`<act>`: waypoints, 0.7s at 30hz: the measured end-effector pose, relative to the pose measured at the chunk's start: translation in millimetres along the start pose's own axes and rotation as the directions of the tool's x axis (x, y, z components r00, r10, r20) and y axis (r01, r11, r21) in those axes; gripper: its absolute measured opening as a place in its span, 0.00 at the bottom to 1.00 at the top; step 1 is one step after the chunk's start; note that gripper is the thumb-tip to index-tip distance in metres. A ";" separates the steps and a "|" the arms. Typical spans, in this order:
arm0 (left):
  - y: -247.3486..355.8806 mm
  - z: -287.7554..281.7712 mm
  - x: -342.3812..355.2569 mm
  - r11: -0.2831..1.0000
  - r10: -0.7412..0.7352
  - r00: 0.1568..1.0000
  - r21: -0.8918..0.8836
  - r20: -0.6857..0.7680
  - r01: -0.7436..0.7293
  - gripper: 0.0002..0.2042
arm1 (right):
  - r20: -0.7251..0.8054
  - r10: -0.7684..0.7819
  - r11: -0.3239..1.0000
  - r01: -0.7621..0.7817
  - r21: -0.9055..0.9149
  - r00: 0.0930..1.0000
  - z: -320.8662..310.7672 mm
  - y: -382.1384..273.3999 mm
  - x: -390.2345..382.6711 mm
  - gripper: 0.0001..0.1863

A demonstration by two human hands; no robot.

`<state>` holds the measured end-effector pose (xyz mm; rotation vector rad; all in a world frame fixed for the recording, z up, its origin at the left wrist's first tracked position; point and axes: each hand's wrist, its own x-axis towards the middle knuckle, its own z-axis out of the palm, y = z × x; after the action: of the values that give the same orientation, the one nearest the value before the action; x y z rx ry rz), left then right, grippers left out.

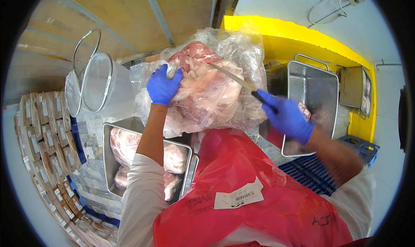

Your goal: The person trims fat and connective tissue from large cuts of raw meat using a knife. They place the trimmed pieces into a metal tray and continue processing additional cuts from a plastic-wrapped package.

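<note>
In front of me a large piece of raw meat (212, 87) with pale fat lies on clear plastic sheeting (255, 52). My left hand (164, 85), in a blue glove, presses on its left side with the fingers spread, close to a redder part of the meat. My right hand (288, 119), also gloved in blue and slightly blurred, is wrapped round the black handle of a long knife (233, 77). The blade reaches leftward over the meat, its tip by the red part. Whether the edge cuts in cannot be made out.
A metal bin (106, 160) with several meat pieces stands below left. Another metal bin (333, 100) holds some meat at right, near a blue pallet (307, 173). A metal hoop with a clear bag (97, 78) is at left, above stacked boxes (47, 130). A yellow ledge (276, 28) runs behind.
</note>
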<state>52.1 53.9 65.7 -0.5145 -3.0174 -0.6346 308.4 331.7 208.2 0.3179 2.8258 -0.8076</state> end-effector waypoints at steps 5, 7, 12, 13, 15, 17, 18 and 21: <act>-10.8 4.3 -9.8 1.000 0.001 0.990 0.023 -0.142 0.002 0.32 | -0.228 0.031 0.999 -0.040 -0.032 0.973 112.2 11.8 -27.8 0.29; -13.1 7.3 -11.1 1.000 -0.004 0.988 0.022 -0.156 0.008 0.33 | -0.264 0.033 0.999 -0.030 0.015 0.964 148.9 23.3 -25.8 0.29; -1.1 -1.5 -11.0 0.997 -0.073 0.996 0.003 -0.046 0.073 0.38 | -0.319 0.081 0.996 -0.084 0.005 0.944 145.6 -8.7 -9.4 0.28; -2.9 -3.4 -13.1 0.997 -0.080 0.996 -0.005 -0.036 0.080 0.38 | -0.299 0.056 0.998 -0.064 -0.015 0.952 123.2 -12.1 -16.4 0.28; -4.9 -1.7 -12.3 0.997 -0.074 0.996 -0.009 -0.052 0.073 0.38 | -0.287 -0.010 0.998 -0.008 -0.062 0.958 88.4 -3.2 -26.0 0.26; -1.7 -2.3 -14.3 0.997 -0.074 0.997 -0.007 -0.033 0.074 0.37 | -0.260 -0.052 0.998 0.040 -0.052 0.964 64.8 9.9 -28.2 0.25; 0.6 -7.7 -14.4 0.997 -0.077 0.997 0.004 -0.014 0.077 0.37 | -0.245 -0.076 0.997 0.067 -0.045 0.967 53.8 10.8 -24.7 0.24; 0.0 -1.8 -11.2 0.998 -0.058 0.997 -0.002 -0.042 0.058 0.37 | -0.121 -0.069 0.998 0.068 -0.015 0.990 13.1 4.2 -0.7 0.21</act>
<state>62.6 49.6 66.5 -0.4096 -3.0019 -0.6415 311.7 328.1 195.3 0.2786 2.9679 -0.8129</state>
